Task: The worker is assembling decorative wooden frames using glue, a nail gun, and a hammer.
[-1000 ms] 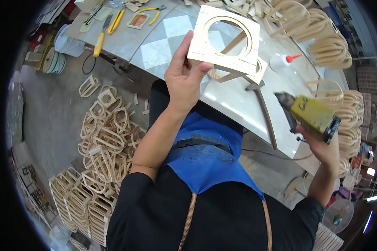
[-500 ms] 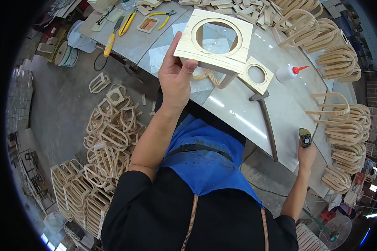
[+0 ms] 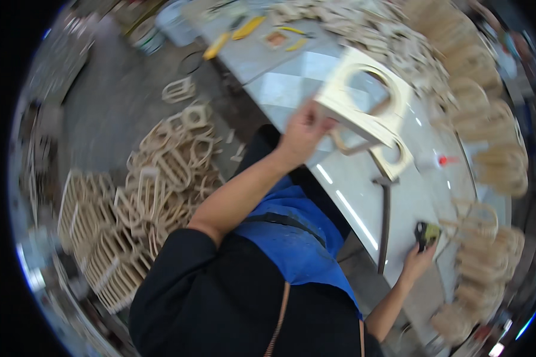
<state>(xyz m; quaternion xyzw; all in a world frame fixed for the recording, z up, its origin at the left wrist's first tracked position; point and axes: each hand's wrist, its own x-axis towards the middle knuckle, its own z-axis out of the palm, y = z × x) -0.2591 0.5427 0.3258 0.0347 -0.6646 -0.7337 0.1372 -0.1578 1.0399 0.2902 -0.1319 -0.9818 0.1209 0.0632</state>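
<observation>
My left hand [image 3: 301, 132] grips the near edge of a pale wooden panel [image 3: 363, 101] with a large round hole, held tilted above the white glossy table [image 3: 351, 196]. A smaller wooden piece with a round hole [image 3: 393, 157] hangs at the panel's lower corner. My right hand [image 3: 417, 262] rests at the table's right edge on a yellow-green power tool [image 3: 427, 233]. The picture is blurred by motion.
A glue bottle with a red tip [image 3: 438, 160] and a dark metal bar [image 3: 385, 220] lie on the table. Curved wooden frames are stacked along the right [image 3: 494, 166] and piled on the floor at left [image 3: 155, 178]. Yellow-handled tools [image 3: 232, 35] lie at the far end.
My right hand has lowered the yellow-green tool from the air to the table's right edge. My left hand has kept hold of the holed panel and tilted it a little to the right.
</observation>
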